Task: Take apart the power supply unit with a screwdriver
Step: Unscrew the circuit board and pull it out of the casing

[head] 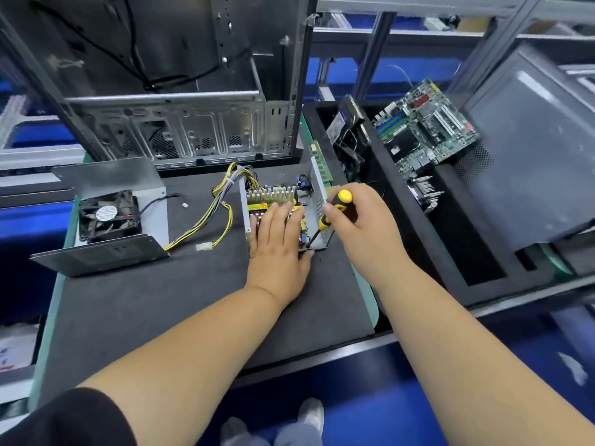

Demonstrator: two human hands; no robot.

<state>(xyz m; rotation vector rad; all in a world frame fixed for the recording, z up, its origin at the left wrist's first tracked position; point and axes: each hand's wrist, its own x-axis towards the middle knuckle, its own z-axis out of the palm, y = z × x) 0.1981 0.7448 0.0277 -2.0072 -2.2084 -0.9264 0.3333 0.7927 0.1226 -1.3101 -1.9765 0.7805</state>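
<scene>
Near the centre of the frame, one opened grey metal power supply unit (317, 207) is seen on the dark foam work mat (161, 300), its circuit board and finned heat sinks exposed. The left hand (278, 239) is laid flat on the board with fingers straight, nothing being gripped. One yellow-and-black screwdriver (335, 210) is gripped by the right hand (360, 220), fingers curled round the handle and the thumb laid along it; the tilted shaft is pointed down into the lower right corner of the unit. One bundle of yellow, black and purple wires (214, 217) is led out from the unit toward centre left, ending in a white connector. At the left, one grey metal cover (106, 217) carrying one black square fan is set on the mat. One empty grey computer case (180, 91) is stood at the upper centre. One green motherboard (425, 120) is seen at the upper right, within a black foam tray (450, 252).
</scene>
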